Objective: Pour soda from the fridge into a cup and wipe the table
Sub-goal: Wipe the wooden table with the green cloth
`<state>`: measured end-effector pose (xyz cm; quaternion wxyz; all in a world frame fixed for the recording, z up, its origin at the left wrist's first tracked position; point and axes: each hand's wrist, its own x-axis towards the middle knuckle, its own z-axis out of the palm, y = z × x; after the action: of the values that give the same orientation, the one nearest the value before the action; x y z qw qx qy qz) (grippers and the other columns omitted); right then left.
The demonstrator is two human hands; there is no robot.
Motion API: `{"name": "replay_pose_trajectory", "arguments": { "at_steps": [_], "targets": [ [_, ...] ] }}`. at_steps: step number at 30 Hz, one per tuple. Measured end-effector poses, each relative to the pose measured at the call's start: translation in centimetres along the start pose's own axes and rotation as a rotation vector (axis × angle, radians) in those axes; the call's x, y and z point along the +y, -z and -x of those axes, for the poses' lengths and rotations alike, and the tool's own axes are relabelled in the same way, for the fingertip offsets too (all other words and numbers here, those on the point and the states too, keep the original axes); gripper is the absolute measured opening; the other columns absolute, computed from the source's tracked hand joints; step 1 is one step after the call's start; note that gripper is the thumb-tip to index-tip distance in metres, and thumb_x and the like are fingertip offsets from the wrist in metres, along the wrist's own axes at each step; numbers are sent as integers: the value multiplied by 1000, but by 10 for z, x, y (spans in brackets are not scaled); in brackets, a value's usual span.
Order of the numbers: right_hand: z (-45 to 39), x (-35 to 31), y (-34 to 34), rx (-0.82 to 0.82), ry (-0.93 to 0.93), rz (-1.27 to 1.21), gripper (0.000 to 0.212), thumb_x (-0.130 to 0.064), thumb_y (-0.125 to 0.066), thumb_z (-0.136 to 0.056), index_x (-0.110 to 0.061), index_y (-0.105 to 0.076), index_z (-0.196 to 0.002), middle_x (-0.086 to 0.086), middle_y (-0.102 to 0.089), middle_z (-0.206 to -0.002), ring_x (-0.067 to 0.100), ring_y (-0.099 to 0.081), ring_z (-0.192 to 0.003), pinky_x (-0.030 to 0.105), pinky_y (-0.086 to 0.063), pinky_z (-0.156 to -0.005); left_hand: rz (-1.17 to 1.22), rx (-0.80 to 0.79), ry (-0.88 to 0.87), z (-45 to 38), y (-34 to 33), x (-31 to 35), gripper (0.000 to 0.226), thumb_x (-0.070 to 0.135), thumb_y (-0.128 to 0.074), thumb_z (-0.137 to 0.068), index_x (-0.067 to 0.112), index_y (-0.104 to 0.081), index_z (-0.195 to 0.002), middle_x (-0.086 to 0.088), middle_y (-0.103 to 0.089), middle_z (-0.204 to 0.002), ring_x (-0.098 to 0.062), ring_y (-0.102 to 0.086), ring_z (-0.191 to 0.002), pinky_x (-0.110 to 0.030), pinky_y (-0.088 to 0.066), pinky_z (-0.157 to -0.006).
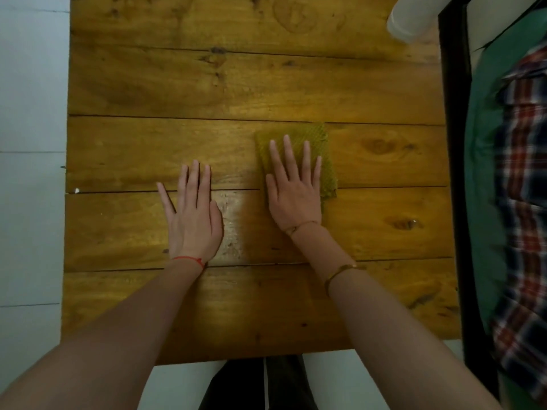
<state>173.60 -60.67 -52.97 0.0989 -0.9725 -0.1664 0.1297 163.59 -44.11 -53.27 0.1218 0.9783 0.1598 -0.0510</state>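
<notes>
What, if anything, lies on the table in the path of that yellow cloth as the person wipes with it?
Nothing visible blocks it nearby. The right hand lies flat on the yellow cloth, with bare wood ahead and to its right. The left hand rests flat on the table to its left. A white cup stands at the far right corner.
</notes>
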Motion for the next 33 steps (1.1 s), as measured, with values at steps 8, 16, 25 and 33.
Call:
{"name": "replay_pose_trajectory", "arguments": {
  "at_steps": [8,16,25,33],
  "targets": [
    [-17,30,11,-31,-4,23,57,-44,-18,-104,-33,2,-156,-5,8,-165,30,13,-150,51,2,-122,-8,-45,28,-2,6,1,62,27,-25,-99,16,-10,-157,0,-3,-166,-17,3,-153,-62,-3,-119],
    [-67,-33,6,6,-133,-61,58,-44,-17,-103,-31,3,-156,-2,10,-164,33,17,-149,56,6,-120,-39,-59,19,-4,5,1,62,26,-27,-98,15,-11,-157,-2,-5,-165,-20,-1,-153,-62,-5,-118],
    [-15,9,7,-28,-7,33,56,-48,-24,-103,-39,-4,-155,-7,3,-165,31,11,-151,59,2,-120,-17,-60,22,-5,5,0,63,26,-30,-97,16,-14,-157,-2,-9,-165,-20,-4,-153,-63,-6,-118],
    [-70,3,15,10,-235,-43,59,-49,-17,-102,-37,5,-154,-2,13,-164,34,17,-149,59,4,-118,-28,-52,19,-6,6,1,62,26,-29,-97,15,-14,-157,-2,-8,-165,-20,-4,-153,-62,-5,-118]
  ]
}}
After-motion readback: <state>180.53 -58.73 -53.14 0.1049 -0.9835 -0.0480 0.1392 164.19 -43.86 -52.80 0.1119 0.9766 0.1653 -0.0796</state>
